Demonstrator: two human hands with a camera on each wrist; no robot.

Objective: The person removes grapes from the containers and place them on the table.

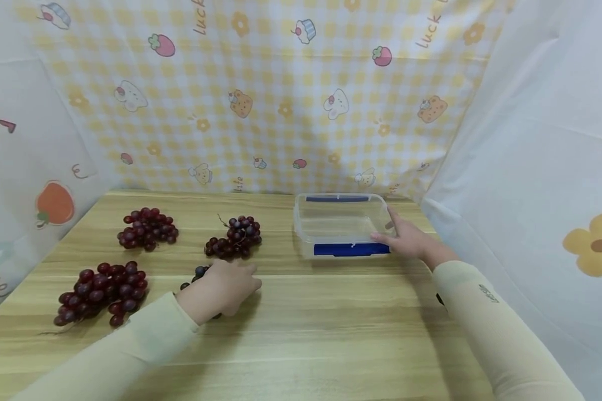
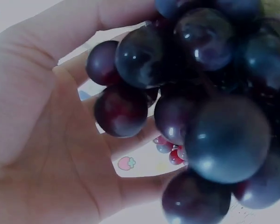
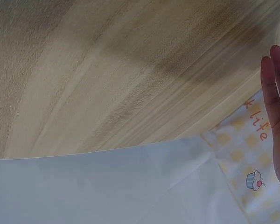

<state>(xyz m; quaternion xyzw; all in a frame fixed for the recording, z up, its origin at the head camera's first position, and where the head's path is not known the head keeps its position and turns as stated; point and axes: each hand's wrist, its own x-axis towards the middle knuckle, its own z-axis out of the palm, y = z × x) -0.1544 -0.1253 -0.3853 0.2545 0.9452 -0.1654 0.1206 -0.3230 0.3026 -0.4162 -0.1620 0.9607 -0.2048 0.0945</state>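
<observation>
My left hand (image 1: 226, 287) is at a bunch of dark grapes (image 2: 226, 137) near the middle of the table. In the left wrist view the thumb reaches along one side of the bunch and the fingers pass behind it, so the hand holds it. From the head view most of this bunch is hidden under the hand. At the right, my right hand (image 1: 406, 238) touches the right side of a clear plastic container (image 1: 308, 240) with blue clips, its thumb by the front corner. The fingers (image 3: 270, 91) look straight in the right wrist view. Nothing shows inside the container.
Three more bunches lie on the wooden table (image 1: 301, 340): red grapes (image 1: 147, 228) at the back left, red grapes (image 1: 102, 292) at the front left, and dark red grapes (image 1: 234, 236) just beyond my left hand. A checked cloth (image 1: 281, 111) hangs behind the table.
</observation>
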